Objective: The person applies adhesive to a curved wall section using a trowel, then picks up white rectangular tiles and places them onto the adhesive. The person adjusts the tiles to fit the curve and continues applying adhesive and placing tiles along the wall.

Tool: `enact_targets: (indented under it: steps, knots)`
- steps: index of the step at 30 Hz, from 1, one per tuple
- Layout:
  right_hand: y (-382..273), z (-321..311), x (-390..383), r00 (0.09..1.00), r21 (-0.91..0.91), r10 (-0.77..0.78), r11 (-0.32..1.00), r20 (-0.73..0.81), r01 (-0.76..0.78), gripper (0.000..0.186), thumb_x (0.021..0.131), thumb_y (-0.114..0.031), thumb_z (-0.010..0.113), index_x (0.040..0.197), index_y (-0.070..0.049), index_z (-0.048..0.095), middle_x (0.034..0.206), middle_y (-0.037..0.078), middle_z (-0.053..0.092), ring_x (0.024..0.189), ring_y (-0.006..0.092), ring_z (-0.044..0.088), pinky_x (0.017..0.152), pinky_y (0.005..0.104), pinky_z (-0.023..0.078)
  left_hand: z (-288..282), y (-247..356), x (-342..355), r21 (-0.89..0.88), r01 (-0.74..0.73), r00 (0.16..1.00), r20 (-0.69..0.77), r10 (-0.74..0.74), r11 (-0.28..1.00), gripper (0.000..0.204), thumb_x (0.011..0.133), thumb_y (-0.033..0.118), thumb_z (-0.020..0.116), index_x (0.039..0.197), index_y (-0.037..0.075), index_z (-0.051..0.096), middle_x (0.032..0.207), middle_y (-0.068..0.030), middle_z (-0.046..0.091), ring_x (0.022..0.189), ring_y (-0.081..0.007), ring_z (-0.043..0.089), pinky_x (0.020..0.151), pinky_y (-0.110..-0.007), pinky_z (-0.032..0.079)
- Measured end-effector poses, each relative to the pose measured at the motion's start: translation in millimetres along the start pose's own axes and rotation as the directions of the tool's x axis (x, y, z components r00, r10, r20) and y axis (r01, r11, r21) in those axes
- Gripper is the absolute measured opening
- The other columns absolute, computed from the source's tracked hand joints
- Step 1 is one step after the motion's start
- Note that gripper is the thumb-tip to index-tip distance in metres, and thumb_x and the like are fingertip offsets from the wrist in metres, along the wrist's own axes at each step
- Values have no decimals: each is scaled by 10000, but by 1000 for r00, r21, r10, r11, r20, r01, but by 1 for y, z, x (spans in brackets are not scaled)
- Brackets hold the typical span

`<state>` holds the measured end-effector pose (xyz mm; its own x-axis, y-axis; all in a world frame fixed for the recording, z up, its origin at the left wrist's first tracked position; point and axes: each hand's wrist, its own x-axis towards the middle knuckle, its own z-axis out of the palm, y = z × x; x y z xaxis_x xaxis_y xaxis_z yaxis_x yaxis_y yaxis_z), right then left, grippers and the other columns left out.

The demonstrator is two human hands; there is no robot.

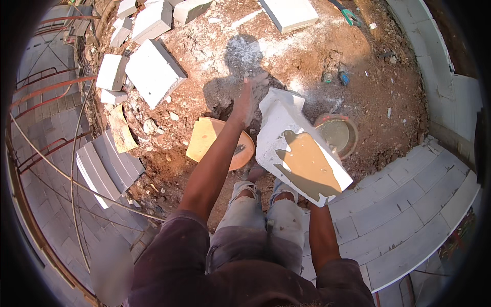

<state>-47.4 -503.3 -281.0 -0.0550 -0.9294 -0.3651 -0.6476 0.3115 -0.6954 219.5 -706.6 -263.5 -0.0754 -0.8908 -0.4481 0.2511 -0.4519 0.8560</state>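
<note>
A white lightweight building block (276, 115) is tilted up in front of me, with wet tan mortar (307, 161) smeared over one face. My right forearm goes in under its near end, and the block hides that hand; it appears to bear the block. My left hand (247, 97) is open with fingers stretched out, just left of the block's far end, and holds nothing. Whether it touches the block I cannot tell. Below my left forearm lies an orange rounded tub (244, 156) with a flat yellowish side. A round bucket (340, 134) of greyish liquid stands partly behind the block.
White blocks (153, 71) and broken pieces lie on the rough dirt (291, 56) at left. Another block (291, 14) is at the far side. A green-handled tool (350, 17) lies far right. Block walls (409, 197) curve round the right, with red metal bars (46, 115) at left.
</note>
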Motion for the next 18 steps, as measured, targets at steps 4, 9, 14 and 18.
enact_targets:
  steps: [4, 9, 14, 18]
  knots:
    - [-8, 1, 5, 997, 129, 78, 989, 15, -79, 661, 844, -409, 734, 1380, -96, 508, 1420, 130, 519, 1274, 333, 525, 1073, 449, 425, 4, 96, -68, 338, -171, 964, 251, 86, 926, 1028, 879, 836, 310, 1523, 35, 340, 1550, -202, 349, 1464, -323, 288, 1199, -499, 168]
    - [-16, -10, 17, 991, 263, 94, 958, 100, -118, 703, 829, -378, 748, 1405, -86, 470, 1431, 156, 495, 1285, 347, 515, 1071, 448, 431, 23, 108, -122, 428, -75, 918, 383, -105, 901, 1148, 788, 918, 314, 1525, 40, 357, 1592, -224, 280, 1502, -343, 218, 1214, -512, 122]
    - [-17, -11, 40, 982, 440, 136, 880, 128, -179, 749, 813, -346, 762, 1429, -77, 431, 1441, 182, 472, 1297, 361, 505, 1069, 448, 437, 26, 102, -112, 253, -28, 953, 298, -51, 967, 1283, 691, 979, 330, 1547, 24, 281, 1611, -229, 230, 1507, -352, 193, 1220, -501, 114]
    - [-5, -44, 71, 980, 468, 60, 872, 191, -144, 789, 801, -321, 773, 1449, -69, 401, 1450, 203, 453, 1307, 372, 497, 1067, 448, 442, 13, 121, -107, 521, -183, 890, 448, -85, 833, 1534, 470, 889, 690, 1589, 50, 61, 1639, -250, 58, 1521, -383, 103, 1220, -521, 105]
